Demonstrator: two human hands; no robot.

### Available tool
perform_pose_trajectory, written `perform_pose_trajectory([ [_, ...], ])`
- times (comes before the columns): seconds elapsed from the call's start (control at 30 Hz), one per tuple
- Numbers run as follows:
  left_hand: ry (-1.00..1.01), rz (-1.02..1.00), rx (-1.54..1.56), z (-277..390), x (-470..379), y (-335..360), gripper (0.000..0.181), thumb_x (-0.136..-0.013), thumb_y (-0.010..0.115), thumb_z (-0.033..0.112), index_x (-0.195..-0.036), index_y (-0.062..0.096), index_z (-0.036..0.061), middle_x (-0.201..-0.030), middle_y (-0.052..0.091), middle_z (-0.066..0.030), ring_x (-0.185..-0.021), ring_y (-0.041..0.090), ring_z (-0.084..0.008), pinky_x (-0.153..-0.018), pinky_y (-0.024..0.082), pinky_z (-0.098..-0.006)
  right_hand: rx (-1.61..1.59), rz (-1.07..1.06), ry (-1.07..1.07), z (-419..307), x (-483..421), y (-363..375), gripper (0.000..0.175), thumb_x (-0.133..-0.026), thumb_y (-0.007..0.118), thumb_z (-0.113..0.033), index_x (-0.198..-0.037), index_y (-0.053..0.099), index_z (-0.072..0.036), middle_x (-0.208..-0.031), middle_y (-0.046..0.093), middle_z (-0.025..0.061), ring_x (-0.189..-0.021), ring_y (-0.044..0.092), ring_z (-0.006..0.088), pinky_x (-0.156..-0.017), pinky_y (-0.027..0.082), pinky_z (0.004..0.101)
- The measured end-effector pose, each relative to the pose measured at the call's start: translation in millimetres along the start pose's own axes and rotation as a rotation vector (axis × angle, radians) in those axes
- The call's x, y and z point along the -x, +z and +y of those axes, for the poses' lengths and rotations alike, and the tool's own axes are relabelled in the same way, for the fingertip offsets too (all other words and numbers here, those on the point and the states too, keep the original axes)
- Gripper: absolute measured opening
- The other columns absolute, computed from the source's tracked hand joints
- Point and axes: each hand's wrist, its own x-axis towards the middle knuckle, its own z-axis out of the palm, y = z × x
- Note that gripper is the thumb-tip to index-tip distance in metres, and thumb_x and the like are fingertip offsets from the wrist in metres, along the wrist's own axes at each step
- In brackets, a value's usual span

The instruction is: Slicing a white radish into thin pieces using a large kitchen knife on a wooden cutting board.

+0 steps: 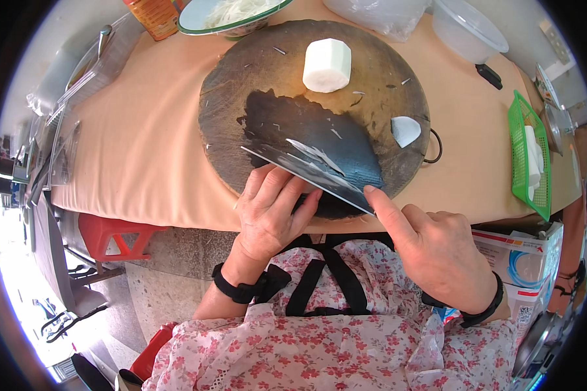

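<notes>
In my right hand point(435, 244) is a wide-bladed cleaver point(308, 173), its handle hidden and my index finger lying along the blade. White slivers point(318, 154) cling to the blade's face. My left hand point(274, 207) is bent behind the blade at the near edge of a round wooden chopping board point(220, 97); whatever its fingers hold or press is hidden. On the far part of the board stands a peeled white radish chunk point(327, 66). A small white offcut point(405, 131) lies at the board's right. A dark wet patch spreads beneath the cleaver.
An enamel dish point(191, 22) of white shreds and an orange container point(156, 17) stand at the back left. At the back right are a plastic bag point(381, 14) and a clear bowl point(469, 29). A green basket point(517, 161) holding white pieces is at the right.
</notes>
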Motion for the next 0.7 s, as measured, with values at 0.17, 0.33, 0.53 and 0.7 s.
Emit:
perform_pose_trajectory([
  [0.17,0.001,-0.012,0.008,-1.0,0.3,0.2,0.027,-0.066,0.081,0.007,-0.092,0.073,0.0066,-0.101,0.067,-0.0068,-0.092,0.063,-0.0265,-0.079,0.054,-0.0343,0.022,-0.024,0.0,1.0,-0.1,-1.0,0.064,-0.079,0.064,0.0,-0.142,0.051,-0.003,-0.07,0.055,0.0072,-0.054,0.06,0.0225,-0.05,0.048,0.0364],
  [0.33,-0.002,-0.019,0.006,-1.2,-0.3,-1.0,0.028,-0.066,0.082,0.007,-0.093,0.073,0.0065,-0.102,0.067,-0.0069,-0.092,0.063,-0.0267,-0.079,0.053,-0.0344,0.006,-0.043,0.0,0.2,1.3,-5.8,0.061,-0.081,0.064,-0.001,-0.14,0.052,-0.002,-0.069,0.055,0.0081,-0.053,0.06,0.0225,-0.05,0.048,0.0365],
  [0.53,-0.003,-0.017,0.0,-1.6,-0.5,-1.1,0.03,-0.066,0.081,0.007,-0.095,0.073,0.0057,-0.103,0.067,-0.0079,-0.091,0.063,-0.0279,-0.079,0.054,-0.0351,0.026,-0.007,-0.059,3.1,1.9,-2.8,0.063,-0.082,0.064,-0.006,-0.143,0.05,0.0,-0.069,0.051,0.0047,-0.049,0.058,0.0158,-0.045,0.047,0.0313],
  [0.7,0.002,-0.006,0.001,-2.6,1.4,0.9,0.031,-0.065,0.081,0.007,-0.095,0.073,0.0051,-0.102,0.068,-0.0083,-0.091,0.063,-0.0283,-0.079,0.054,-0.0353,0.054,0.01,-0.059,1.6,2.5,0.1,0.063,-0.081,0.065,-0.008,-0.142,0.051,-0.001,-0.069,0.051,0.0041,-0.048,0.057,0.0152,-0.045,0.046,0.0302],
])
